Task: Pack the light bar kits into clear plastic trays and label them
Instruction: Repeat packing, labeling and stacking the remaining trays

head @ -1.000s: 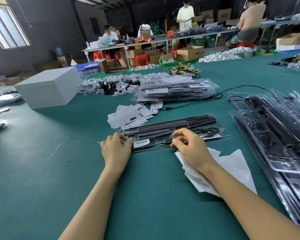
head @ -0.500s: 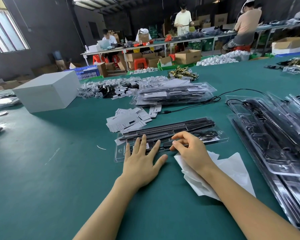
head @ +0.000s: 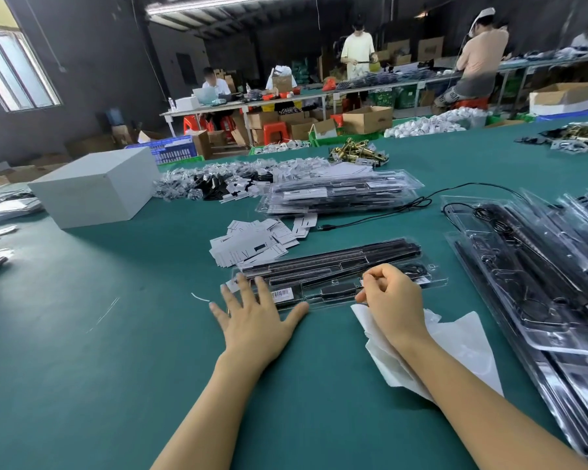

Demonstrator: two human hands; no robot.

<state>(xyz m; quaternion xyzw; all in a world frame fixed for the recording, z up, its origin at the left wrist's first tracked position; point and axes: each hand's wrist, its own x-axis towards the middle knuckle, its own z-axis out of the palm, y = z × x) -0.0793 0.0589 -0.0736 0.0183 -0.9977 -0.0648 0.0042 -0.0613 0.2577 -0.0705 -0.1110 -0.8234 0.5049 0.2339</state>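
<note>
Since half second ago, left hand (head: 252, 320) slid left along clear plastic tray of black light bars (head: 336, 276), uncovering barcode label (head: 281, 294); fingers flat, spread, pressing tray's left end. Right hand (head: 392, 300) curled at tray's near edge; whether it pinches anything, cannot tell. Tray lies mid green table (head: 82, 368), open cloth left and near. White paper sheet (head: 455, 347) under right wrist. One loose pile of white label cards (head: 252, 244) behind tray, one stack of packed trays (head: 340, 193) beyond, one heap of trays (head: 540, 266) right. One grey box (head: 95, 188) far left.

The right hand (head: 392, 301) hides part of the tray (head: 435, 283); barcode label (head: 281, 294) print is unreadable.
</note>
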